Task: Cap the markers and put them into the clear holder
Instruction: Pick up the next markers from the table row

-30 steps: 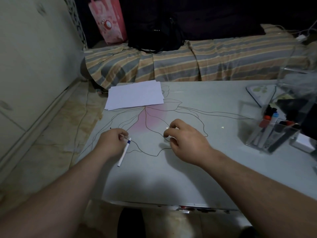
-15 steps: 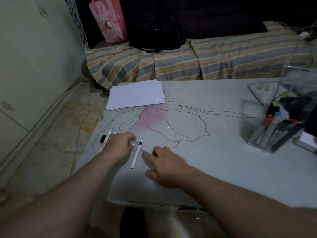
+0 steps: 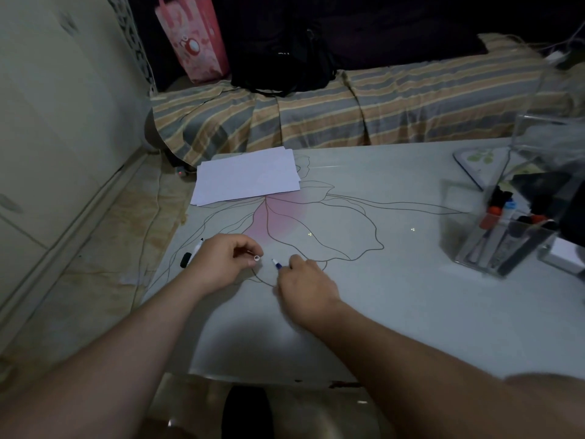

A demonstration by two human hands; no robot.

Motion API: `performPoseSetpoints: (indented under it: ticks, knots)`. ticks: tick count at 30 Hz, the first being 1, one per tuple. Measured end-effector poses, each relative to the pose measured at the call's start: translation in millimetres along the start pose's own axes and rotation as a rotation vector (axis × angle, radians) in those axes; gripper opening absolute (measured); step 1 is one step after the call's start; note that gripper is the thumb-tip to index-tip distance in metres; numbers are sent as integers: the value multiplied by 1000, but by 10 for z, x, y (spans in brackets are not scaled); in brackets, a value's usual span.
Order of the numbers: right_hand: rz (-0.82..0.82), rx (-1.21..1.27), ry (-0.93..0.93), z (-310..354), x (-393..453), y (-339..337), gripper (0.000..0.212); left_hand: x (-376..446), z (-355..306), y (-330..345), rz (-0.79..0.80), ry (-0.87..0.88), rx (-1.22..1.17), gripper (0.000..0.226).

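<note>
Glossy table is bearing a clear holder with several markers at three o'clock, while left hand is pinching a cap toward the blue marker the right hand is gripping, a black marker at nine o'clock waiting uncapped.

Under both hands the table top is smooth and glossy, catching small glints. Far right of the right hand, the clear holder looks like shiny plastic. Beyond the left hand, matt paper sheets; further back, striped cloth.
</note>
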State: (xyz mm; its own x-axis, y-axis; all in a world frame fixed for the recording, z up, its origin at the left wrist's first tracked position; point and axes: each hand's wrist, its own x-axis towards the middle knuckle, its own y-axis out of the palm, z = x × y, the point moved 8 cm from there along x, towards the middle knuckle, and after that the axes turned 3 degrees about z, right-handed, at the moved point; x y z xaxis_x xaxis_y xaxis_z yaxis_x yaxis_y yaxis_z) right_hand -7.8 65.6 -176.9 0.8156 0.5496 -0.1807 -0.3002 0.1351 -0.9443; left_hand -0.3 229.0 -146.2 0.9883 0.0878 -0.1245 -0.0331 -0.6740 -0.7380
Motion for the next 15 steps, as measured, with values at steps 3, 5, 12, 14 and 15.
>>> performPoseSetpoints:
  ticks: [3,5,12,14,15]
  knots:
    - [-5,-22,106,-329,-26,-184,30,33,-97,19,11,43,-48,30]
    - [-7,16,180,-590,-54,-274,26,36,-186,72,44,60,-98,26]
    - [-120,248,150,-1131,-140,-571,32,29,-445,273,-73,-2,-297,12]
    - [-211,264,74,-1084,-207,-760,33,20,-534,334,-69,-1,-343,11]
    - [-247,244,45,-1045,-245,-836,30,18,-578,357,-67,4,-365,12]
